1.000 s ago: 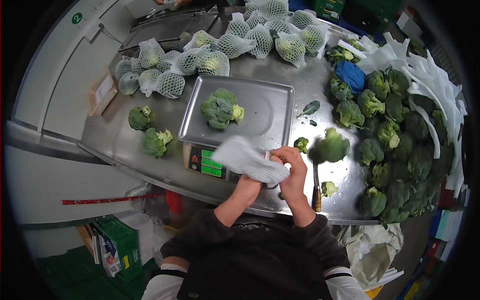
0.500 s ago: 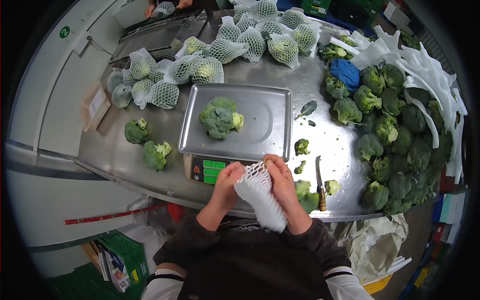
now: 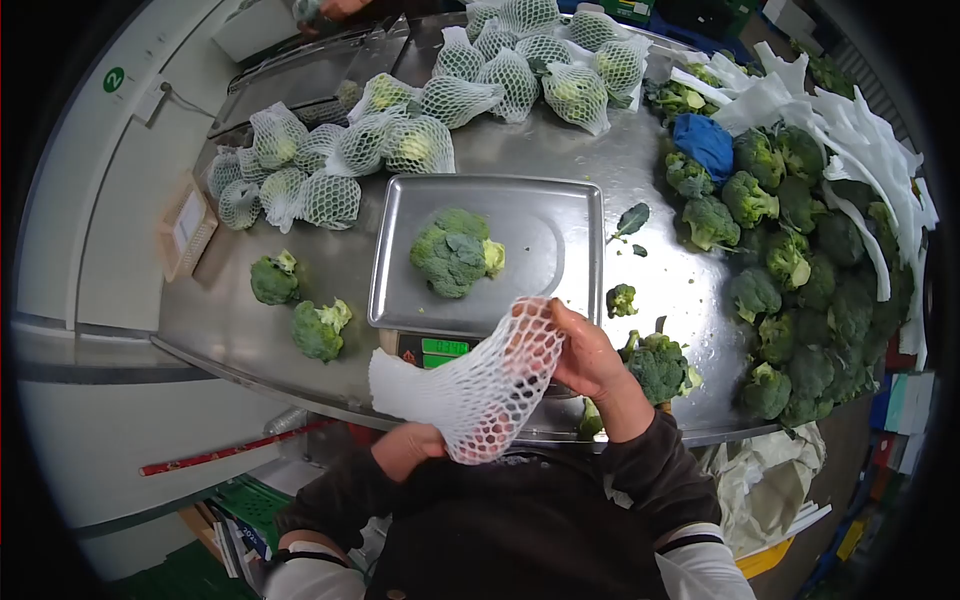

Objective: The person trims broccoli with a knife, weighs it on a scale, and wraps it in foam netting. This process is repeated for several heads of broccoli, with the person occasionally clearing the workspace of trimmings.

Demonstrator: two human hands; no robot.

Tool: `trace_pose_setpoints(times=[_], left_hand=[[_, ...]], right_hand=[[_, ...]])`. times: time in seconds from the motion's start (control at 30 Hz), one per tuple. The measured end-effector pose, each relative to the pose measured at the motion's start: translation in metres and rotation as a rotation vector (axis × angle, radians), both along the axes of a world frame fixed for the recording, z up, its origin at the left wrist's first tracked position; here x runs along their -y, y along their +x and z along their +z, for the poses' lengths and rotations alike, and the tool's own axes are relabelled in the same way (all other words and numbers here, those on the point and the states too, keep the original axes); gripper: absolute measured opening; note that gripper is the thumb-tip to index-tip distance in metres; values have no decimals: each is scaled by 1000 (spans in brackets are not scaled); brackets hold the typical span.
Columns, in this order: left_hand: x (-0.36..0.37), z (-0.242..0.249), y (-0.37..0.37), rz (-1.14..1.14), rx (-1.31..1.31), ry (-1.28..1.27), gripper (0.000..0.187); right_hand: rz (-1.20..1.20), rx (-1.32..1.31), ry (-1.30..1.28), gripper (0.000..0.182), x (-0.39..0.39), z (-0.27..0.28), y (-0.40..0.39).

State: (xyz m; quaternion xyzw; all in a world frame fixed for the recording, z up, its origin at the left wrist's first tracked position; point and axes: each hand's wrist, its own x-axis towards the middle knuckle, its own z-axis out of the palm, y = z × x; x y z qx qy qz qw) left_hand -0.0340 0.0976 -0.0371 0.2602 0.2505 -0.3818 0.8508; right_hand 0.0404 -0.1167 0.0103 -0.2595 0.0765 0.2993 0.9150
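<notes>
A white foam net sleeve (image 3: 500, 385) is stretched wide between my hands in front of the scale, its narrow end pointing left. My right hand (image 3: 590, 355) grips its upper right edge, with some fingers showing through the mesh. At its lower edge is my left hand (image 3: 415, 445), closed on the net and partly covered by it. Beyond them, a broccoli head (image 3: 450, 255) lies on the steel scale tray (image 3: 540, 310), stem to the right. The net partly covers the green scale display (image 3: 445, 347).
Several net-wrapped broccoli heads (image 3: 420, 145) lie along the back. Two bare heads (image 3: 320, 330) sit at left. A large broccoli pile (image 3: 790, 260) with loose white nets (image 3: 860, 150) and a blue cloth (image 3: 703, 147) fills the right. Another head (image 3: 657, 367) lies near the front edge.
The sleeve went from bunched and narrow to spread wide. My left hand moved down and left; my right hand rose slightly. A broccoli head now sits where the knife was visible.
</notes>
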Motion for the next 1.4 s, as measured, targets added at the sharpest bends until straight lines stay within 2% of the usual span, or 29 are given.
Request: trace_pose_setpoints(times=[0.03, 0.1, 0.17, 0.23, 0.37, 0.43, 0.5, 0.57, 0.6, 0.67, 0.7, 0.77, 0.8, 0.9, 0.93, 0.97, 1.03, 1.13, 1.2, 1.23, 1.27, 1.33, 1.4], left_hand=[[-13, 2, 14, 3, -3, 4, 44], [-42, 5, 46, -315, 367, 524, 28], [-53, 18, 70, -11, 552, 875, 23], [-43, 24, 91, 311, 786, 1076, 27], [-44, -3, 126, 419, 643, 898, 35], [-37, 1, 122, -54, 1053, 1005, 48], [-31, 39, 102, 388, 160, -413, 54], [-15, 64, 74, 380, 532, 249, 63], [-10, 76, 67, 386, 526, 253, 63], [-5, 93, 59, 83, 460, 37, 60], [-7, 82, 53, 86, 463, 40, 60], [-8, 50, 38, 265, 24, -136, 62], [-3, 53, 36, 245, 9, -140, 62], [24, 82, 25, 252, 119, -343, 58], [31, 84, 27, 255, 160, -412, 56], [33, 81, 27, 261, 190, -427, 56], [25, 55, 33, 306, 287, -371, 54], [5, 18, 68, 399, 476, -276, 53], [-9, 15, 107, 446, 593, -254, 52], [1, 39, 129, 623, 508, 50, 49], [10, 64, 153, 793, 408, 356, 47], [-19, 67, 200, 804, 394, 187, 46], [-54, 51, 256, 843, 446, 377, 49]], right_hand=[[86, 11, -95, 39, -2, 4, 3], [168, 19, -186, 39, -5, 4, 16], [115, 842, -1103, 43, -4, 1, 37], [-280, 951, -1251, 44, -22, 9, 56], [-452, 786, -1349, 34, -60, 0, 79], [-399, 851, -1269, 27, -67, 6, 65], [-379, 982, -1096, 24, -51, 36, 35], [-122, 1070, -966, 26, -30, 66, 7], [-114, 1068, -962, 26, -24, 73, -2], [241, 670, -703, 30, -14, 80, -13], [242, 675, -700, 30, -9, 79, -12], [482, 236, -400, 35, 1, 66, -9], [370, 141, -310, 41, -2, 47, -18], [20, -91, 260, 47, 1, 20, -34], [29, -184, 354, 48, 4, 12, -42], [7, -300, 274, 42, -1, 4, -54], [47, -307, 33, 33, -19, -8, -70], [-7, -331, 23, 26, -37, -1, -68], [-7, -29, -286, 21, -22, 6, -62], [-5, 129, -437, 20, -15, 7, -59], [-146, 335, -654, 22, -2, -11, -59], [-375, 489, -1371, 33, 43, 4, -55], [-391, 615, -1823, 54, 92, -8, -59]])
